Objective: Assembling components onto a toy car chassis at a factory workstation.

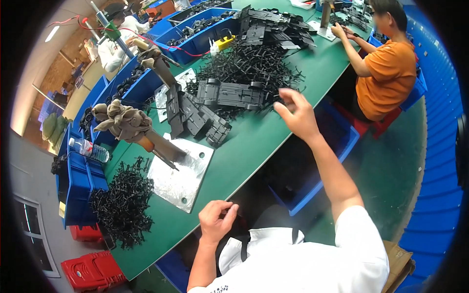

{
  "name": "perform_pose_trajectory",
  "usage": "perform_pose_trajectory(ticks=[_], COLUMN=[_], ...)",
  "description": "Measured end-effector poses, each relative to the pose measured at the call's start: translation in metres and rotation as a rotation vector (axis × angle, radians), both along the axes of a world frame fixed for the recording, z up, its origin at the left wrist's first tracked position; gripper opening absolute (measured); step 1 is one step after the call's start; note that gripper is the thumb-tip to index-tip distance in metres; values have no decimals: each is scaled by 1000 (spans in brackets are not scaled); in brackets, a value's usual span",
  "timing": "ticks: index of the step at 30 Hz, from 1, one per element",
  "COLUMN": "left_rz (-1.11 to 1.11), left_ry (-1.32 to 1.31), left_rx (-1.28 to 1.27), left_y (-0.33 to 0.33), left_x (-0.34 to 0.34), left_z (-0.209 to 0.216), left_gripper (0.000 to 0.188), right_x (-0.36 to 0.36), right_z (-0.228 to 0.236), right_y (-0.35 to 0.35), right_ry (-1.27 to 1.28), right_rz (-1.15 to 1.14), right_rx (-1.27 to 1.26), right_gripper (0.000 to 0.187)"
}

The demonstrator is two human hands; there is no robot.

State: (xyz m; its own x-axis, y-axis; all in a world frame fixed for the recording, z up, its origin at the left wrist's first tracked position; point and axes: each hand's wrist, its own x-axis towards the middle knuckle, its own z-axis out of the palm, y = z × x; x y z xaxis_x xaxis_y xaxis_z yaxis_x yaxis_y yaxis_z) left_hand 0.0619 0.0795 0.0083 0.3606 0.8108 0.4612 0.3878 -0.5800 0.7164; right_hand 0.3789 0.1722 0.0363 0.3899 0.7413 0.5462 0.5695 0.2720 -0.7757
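My left hand (216, 222) is at the near edge of the green table with its fingers curled in a pinch. What it holds, if anything, is too small to make out. My right hand (299, 117) is raised over the table edge, thumb and fingers apart, with nothing visible in it. Just left of it lies a flat black plastic chassis plate (230, 94) with wheels at its corners. Two similar dark chassis plates (198, 119) lie tilted closer to me. Past my right hand spreads a heap of thin black plastic parts (249, 63).
A tool wrapped in cloth (124, 122) slants over a white plate (183, 171). More thin black parts (124, 205) are piled at left, near blue bins (75, 180) and a water bottle (89, 149). Stacked plates (273, 29) stand farther off. A person in orange (391, 66) sits at right.
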Motion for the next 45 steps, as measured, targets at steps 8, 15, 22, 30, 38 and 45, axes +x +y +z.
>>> perform_pose_trajectory(ticks=[8,15,22,30,38,45], left_rz=[-138,-247,-391,-78,-131,-241], left_ry=[-155,-213,-954,-975,-510,-354], left_rx=[-213,-325,-873,-889,-759,-800], left_y=[-33,-31,9,-8,-43,-49], left_x=[4,14,48,61,22,14], left_z=[-14,-12,9,14,-11,-25], left_gripper=[14,16,80,27,10,14], right_x=[-5,-26,-69,-50,44,13], right_z=[0,49,-3,-28,4,14], right_y=[100,33,-102,-133,-9,67], right_ry=[-713,-584,194,406,-153,-536], right_rz=[0,-122,97,339,-198,-269], right_rx=[47,362,-25,-291,34,-162], right_gripper=[33,27,18,18,18,35])
